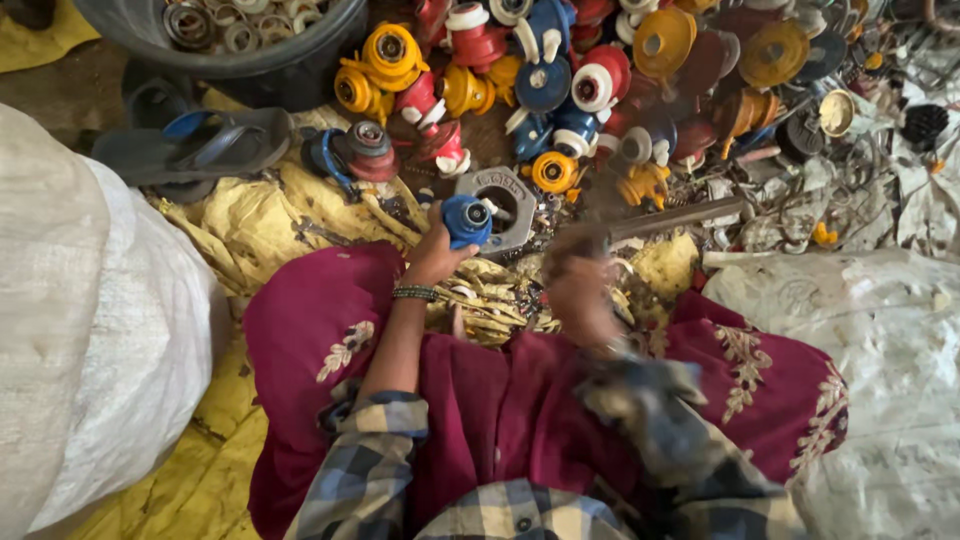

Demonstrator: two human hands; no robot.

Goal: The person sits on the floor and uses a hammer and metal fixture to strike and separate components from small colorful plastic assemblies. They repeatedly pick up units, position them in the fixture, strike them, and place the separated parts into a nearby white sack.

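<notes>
Yellow sheeting (pixel 255 225) is spread over the floor, with a white sack (pixel 90 330) at nine o'clock and a heap of coloured plastic parts (pixel 560 70) at twelve. A blue part (pixel 466 220) is clamped in the left hand (pixel 437 250), against a grey metal block (pixel 505 205). A blurred metal bar (pixel 675 217) is gripped by the right hand (pixel 578 285), at three o'clock of the blue part.

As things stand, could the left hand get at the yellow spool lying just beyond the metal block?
Probably yes. The left hand holds a blue spool at the metal block; the yellow spool lies just past it, uncovered. The hand is occupied, though.
</notes>
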